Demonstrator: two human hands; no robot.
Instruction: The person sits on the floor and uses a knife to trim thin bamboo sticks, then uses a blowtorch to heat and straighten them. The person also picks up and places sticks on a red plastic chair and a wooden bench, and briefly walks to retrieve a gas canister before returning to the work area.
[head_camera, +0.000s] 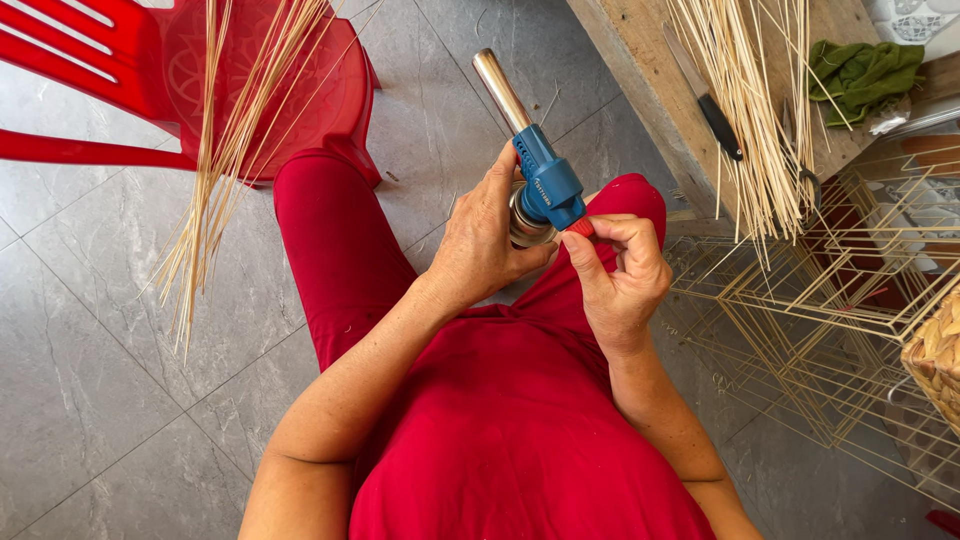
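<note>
Over grey floor tiles, left hand (480, 245) grips torch (535, 165); right fingers (590, 245) pinch its red knob (580, 228).

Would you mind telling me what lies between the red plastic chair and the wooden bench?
In the head view, bare grey floor tiles and the blue torch's metal nozzle lie between the red plastic chair and the wooden bench.

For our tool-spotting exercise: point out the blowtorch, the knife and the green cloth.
blowtorch (548, 185), head view, blue body
knife (718, 122), head view, black handle
green cloth (865, 68), head view, middle fold
</note>
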